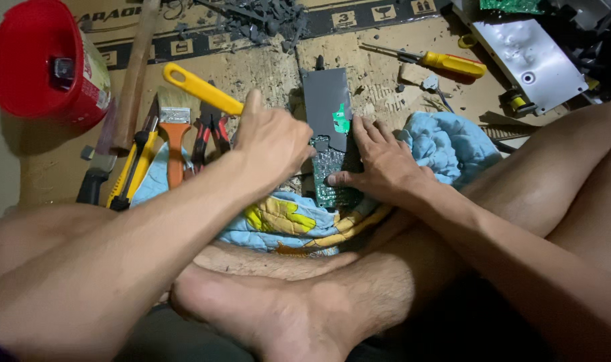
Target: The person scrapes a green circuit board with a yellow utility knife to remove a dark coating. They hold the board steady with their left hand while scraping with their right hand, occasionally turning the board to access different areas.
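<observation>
My left hand (273,144) is shut on a tool with a yellow handle (199,88), its working end hidden near the circuit board. My right hand (380,161) lies flat with fingers spread, pressing down a green circuit board (332,175) that is partly covered by a dark grey coating (327,100). The board rests on a blue patterned cloth (446,141) in front of my crossed legs.
A red bucket (34,57) stands at the far left. A hammer handle (134,74), paintbrush (174,131), yellow utility knife (132,167) and red pliers (208,134) lie left of the board. A yellow screwdriver (449,64), metal plate (526,53) and grey debris (265,20) lie beyond on cardboard.
</observation>
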